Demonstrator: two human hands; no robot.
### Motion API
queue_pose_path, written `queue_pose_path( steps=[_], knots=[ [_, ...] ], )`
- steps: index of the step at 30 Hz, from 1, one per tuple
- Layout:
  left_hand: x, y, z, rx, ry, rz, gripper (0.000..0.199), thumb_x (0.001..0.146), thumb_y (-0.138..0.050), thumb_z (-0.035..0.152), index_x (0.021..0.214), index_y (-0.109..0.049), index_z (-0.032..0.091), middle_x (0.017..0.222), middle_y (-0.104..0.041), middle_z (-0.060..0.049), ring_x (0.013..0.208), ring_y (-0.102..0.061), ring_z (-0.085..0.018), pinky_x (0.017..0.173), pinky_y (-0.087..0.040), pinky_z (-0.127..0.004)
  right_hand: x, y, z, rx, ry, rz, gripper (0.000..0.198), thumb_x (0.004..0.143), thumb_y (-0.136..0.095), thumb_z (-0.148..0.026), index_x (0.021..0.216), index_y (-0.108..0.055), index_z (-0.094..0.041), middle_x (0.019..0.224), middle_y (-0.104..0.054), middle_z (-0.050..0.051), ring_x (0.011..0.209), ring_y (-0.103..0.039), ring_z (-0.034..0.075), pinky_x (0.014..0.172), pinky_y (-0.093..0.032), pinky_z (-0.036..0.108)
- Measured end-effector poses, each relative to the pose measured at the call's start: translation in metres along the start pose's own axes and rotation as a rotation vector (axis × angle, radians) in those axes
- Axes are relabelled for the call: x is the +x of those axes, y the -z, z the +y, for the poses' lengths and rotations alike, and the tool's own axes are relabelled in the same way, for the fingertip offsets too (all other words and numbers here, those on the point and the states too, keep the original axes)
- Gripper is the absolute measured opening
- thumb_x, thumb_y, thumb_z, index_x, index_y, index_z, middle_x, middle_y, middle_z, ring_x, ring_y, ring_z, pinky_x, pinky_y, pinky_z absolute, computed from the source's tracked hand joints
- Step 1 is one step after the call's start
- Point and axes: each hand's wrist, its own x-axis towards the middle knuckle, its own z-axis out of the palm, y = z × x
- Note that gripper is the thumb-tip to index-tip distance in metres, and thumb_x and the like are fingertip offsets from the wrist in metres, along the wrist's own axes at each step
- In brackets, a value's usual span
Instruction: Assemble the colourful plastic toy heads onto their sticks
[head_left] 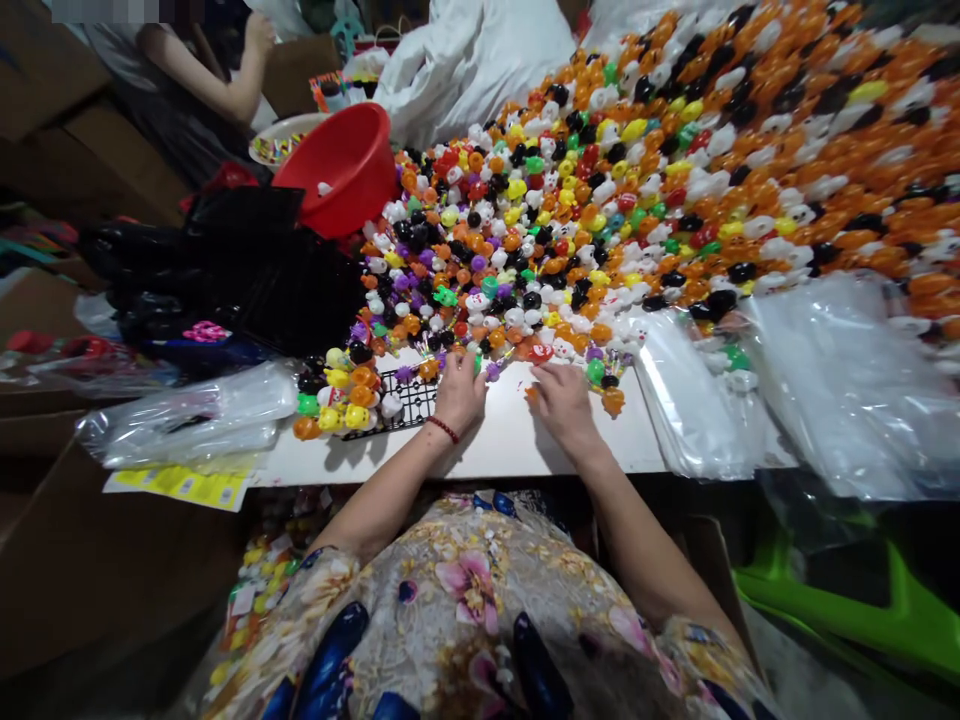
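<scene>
My left hand (pixel 460 392), with a dark red bead bracelet at the wrist, is at the near edge of a heap of small plastic figures (pixel 517 250). Its fingers are bent together beside a small green figure (pixel 478 363); what they grip is hidden. To the right, my right hand (pixel 564 400) has its fingers curled against the heap near a red-orange figure (pixel 540 352). A small orange piece (pixel 532 395) shows at its thumb side. Left of my hands, a black grid rack (pixel 411 400) stands on the white table (pixel 495 440), partly filled with yellow, orange and white figures (pixel 349 400).
Clear plastic bags lie at right (pixel 847 380) and left (pixel 202 415). A red basin (pixel 341 170) and black plastic bags (pixel 247 260) are at the back left. Behind them is another person's arm (pixel 202 85). A green stool (pixel 847 600) stands at the lower right.
</scene>
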Motion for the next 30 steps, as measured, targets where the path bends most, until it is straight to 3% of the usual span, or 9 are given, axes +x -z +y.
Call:
queue_pose_path(
  steps=[4,10,13,16,19,23,30],
  knots=[
    [0.017,-0.008,-0.005,0.013,-0.025,-0.051,0.011,0.089,-0.05,0.017,0.098,-0.055,0.018,0.108,-0.051,-0.013,0.101,-0.055,-0.027,0.096,-0.044,-0.043,0.033,-0.034,-0.027,-0.102,0.087,-0.184,0.03,0.092,-0.052,-0.014,0.117,-0.067,-0.02,0.133,-0.06,0.015,0.125,-0.046,0.032,0.1,-0.039,0.048],
    [0.004,0.0,-0.017,-0.122,0.057,-0.071,0.02,0.079,-0.059,0.012,0.097,-0.054,0.019,0.097,-0.051,-0.007,0.1,-0.054,-0.025,0.099,-0.043,-0.042,0.038,-0.052,-0.028,-0.075,0.164,-0.199,0.028,0.094,-0.044,-0.008,0.113,-0.063,-0.016,0.122,-0.065,0.016,0.125,-0.048,0.028,0.105,-0.034,0.048],
    [-0.005,0.006,-0.019,-0.264,0.11,-0.154,0.024,0.07,-0.067,0.011,0.091,-0.057,0.021,0.094,-0.051,-0.004,0.099,-0.055,-0.023,0.1,-0.044,-0.038,0.029,-0.048,-0.022,-0.072,0.215,-0.195,0.03,0.094,-0.043,-0.007,0.116,-0.062,-0.015,0.111,-0.069,0.014,0.119,-0.053,0.026,0.111,-0.028,0.05],
    [-0.013,0.008,-0.016,-0.582,0.333,-0.147,0.023,0.07,-0.068,0.013,0.085,-0.053,0.021,0.087,-0.053,0.0,0.089,-0.057,-0.017,0.092,-0.049,-0.033,0.019,-0.039,-0.023,-0.059,0.204,-0.141,0.033,0.095,-0.044,-0.012,0.124,-0.06,-0.016,0.11,-0.068,0.013,0.112,-0.057,0.026,0.113,-0.027,0.053],
    [-0.019,0.011,-0.011,-0.928,0.541,-0.144,0.02,0.077,-0.066,0.02,0.087,-0.049,0.021,0.082,-0.059,0.002,0.077,-0.061,-0.012,0.08,-0.053,-0.029,0.003,-0.026,-0.03,0.045,0.152,-0.084,0.037,0.097,-0.043,-0.019,0.131,-0.058,-0.015,0.105,-0.068,0.013,0.1,-0.061,0.025,0.103,-0.041,0.048],
    [-0.026,0.019,-0.005,-1.292,0.641,-0.169,0.026,0.072,-0.076,0.023,0.086,-0.055,0.019,0.081,-0.064,0.002,0.074,-0.063,-0.009,0.076,-0.054,-0.024,-0.019,-0.012,-0.041,0.264,0.112,-0.062,0.039,0.101,-0.038,-0.028,0.132,-0.058,-0.018,0.098,-0.067,0.012,0.091,-0.063,0.024,0.083,-0.053,0.039],
    [-0.038,0.015,0.003,-1.294,0.61,-0.176,0.036,0.065,-0.083,0.034,0.078,-0.054,0.017,0.073,-0.062,0.003,0.066,-0.061,-0.009,0.061,-0.048,-0.02,-0.031,-0.005,-0.047,0.327,0.08,-0.048,0.038,0.1,-0.04,-0.029,0.128,-0.062,-0.018,0.096,-0.068,0.013,0.088,-0.065,0.025,0.081,-0.055,0.041]
  ],
)
